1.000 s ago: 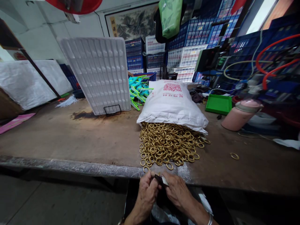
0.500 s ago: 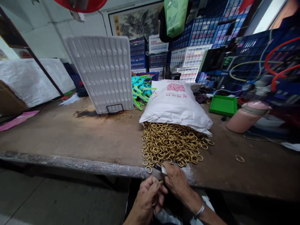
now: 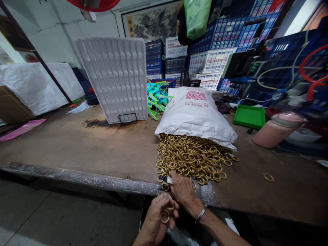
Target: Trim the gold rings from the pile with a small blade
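As left hand (image 3: 155, 214) grasps two rings (image 3: 168, 217), right hand (image 3: 183, 191) one tool (image 3: 166, 179), one sack (image 3: 196, 114) beyond

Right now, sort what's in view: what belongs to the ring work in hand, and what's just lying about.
Likely in use: rings in the left grip; dark-tipped tool in the right grip; ring pile; white sack.

Likely lying about: pink bottle; green tray; pink sheet; white ridged panel.
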A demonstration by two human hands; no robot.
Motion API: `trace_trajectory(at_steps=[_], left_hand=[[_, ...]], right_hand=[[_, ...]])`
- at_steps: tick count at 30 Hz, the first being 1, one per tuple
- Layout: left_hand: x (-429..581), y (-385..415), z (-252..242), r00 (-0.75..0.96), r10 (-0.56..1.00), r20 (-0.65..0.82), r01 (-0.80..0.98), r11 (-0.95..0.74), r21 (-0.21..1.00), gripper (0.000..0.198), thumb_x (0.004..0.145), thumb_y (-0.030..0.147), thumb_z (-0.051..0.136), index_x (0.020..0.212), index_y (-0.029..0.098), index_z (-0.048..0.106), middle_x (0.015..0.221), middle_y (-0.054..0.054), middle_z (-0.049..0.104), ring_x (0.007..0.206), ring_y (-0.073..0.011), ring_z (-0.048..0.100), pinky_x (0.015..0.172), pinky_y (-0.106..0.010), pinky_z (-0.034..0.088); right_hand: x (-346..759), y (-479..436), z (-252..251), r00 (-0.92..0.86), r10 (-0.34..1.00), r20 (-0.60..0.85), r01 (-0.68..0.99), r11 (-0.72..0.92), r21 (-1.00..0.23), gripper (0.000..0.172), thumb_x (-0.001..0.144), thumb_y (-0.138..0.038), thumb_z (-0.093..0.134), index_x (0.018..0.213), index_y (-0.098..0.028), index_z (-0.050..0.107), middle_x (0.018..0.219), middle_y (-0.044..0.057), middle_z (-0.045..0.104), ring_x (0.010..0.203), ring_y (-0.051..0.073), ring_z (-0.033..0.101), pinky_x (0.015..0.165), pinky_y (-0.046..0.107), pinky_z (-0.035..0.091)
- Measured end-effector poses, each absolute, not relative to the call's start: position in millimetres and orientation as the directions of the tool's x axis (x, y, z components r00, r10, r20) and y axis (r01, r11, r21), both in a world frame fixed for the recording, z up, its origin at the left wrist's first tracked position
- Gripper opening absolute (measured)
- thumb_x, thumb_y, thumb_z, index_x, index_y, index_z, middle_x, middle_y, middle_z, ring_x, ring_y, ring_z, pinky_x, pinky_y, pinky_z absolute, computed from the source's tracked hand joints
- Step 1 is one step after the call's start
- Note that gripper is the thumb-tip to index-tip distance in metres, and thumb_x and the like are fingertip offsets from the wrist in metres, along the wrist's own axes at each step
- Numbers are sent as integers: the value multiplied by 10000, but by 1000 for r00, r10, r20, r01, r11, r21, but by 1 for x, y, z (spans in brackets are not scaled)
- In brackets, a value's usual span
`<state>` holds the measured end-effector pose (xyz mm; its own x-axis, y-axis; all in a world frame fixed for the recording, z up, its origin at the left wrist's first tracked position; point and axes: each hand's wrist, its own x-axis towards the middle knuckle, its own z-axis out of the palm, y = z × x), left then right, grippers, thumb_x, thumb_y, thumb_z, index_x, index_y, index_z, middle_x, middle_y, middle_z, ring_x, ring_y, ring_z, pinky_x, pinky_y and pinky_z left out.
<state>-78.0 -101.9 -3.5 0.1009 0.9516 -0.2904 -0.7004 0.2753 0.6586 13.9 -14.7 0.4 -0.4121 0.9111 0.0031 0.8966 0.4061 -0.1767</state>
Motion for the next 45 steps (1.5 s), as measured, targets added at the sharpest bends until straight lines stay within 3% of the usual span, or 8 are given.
trace_trajectory(at_steps=[8, 16, 19, 25, 28, 31, 37, 45], left_hand=[[-84, -94, -7, 21, 940, -340, -648, 271, 711, 276, 708, 367, 625, 663, 112, 528, 606, -19, 546, 456, -66, 460, 335, -141, 347], [-78, -78, -6, -158, 942, -296, -418, 208, 884, 431, 696, 474, 602, 975, 165, 495, 589, 43, 502, 426, -59, 418, 330, -131, 303], [-75, -74, -7, -152, 953, -261, -319, 202, 926, 410, 713, 499, 568, 931, 155, 521, 553, 56, 469, 398, -51, 377, 335, -141, 288], [-74, -73, 1, -145, 948, -282, -300, 230, 926, 333, 705, 463, 587, 830, 158, 539, 460, 96, 344, 358, -38, 257, 360, -156, 220], [-75, -73, 4, -153, 960, -234, -261, 189, 947, 266, 726, 416, 574, 710, 151, 545, 493, 68, 399, 409, -52, 312, 422, -167, 287], [-75, -73, 4, -201, 969, -144, -174, 110, 979, 242, 715, 375, 583, 627, 155, 538, 566, 28, 486, 527, -95, 414, 522, -189, 357], [-72, -76, -2, -183, 983, 34, 37, -28, 999, 226, 749, 338, 538, 606, 163, 554, 586, 6, 513, 581, -128, 446, 579, -218, 366], [-73, -80, -2, -95, 981, -169, -169, 152, 974, 328, 742, 456, 540, 612, 157, 501, 522, 44, 426, 453, -66, 330, 457, -187, 276]], right_hand=[[30, -12, -10, -369, 928, 52, 875, 365, -318, 226, 671, -59, 426, 835, -182, 522, 693, 31, 647, 629, 145, 578, 534, 234, 246], [50, -20, -5, -443, 892, 92, 673, 399, -623, 156, 757, -151, 362, 765, -202, 509, 660, 7, 588, 625, 139, 541, 581, 215, 344], [50, -27, 4, -477, 874, 91, 588, 394, -706, 143, 777, -199, 377, 782, -204, 519, 682, 8, 597, 651, 142, 547, 598, 220, 369], [50, -33, 6, -527, 844, 98, 520, 411, -749, 137, 777, -189, 385, 776, -195, 522, 663, -3, 578, 629, 130, 525, 587, 218, 364], [50, -33, 3, -496, 864, 87, 512, 373, -774, 144, 790, -220, 386, 739, -193, 517, 645, -9, 561, 613, 123, 503, 578, 216, 359], [48, -33, 6, -440, 897, 28, 475, 259, -841, 263, 829, -342, 362, 669, -189, 503, 603, -22, 527, 570, 109, 461, 538, 207, 350], [45, -31, 11, -374, 922, -99, 429, 78, -900, 390, 808, -474, 341, 572, -186, 454, 508, -40, 447, 518, 105, 423, 500, 217, 329], [41, -29, -2, -368, 923, -114, 396, 45, -917, 330, 771, -453, 377, 612, -177, 466, 561, -30, 455, 553, 111, 415, 515, 222, 340]])
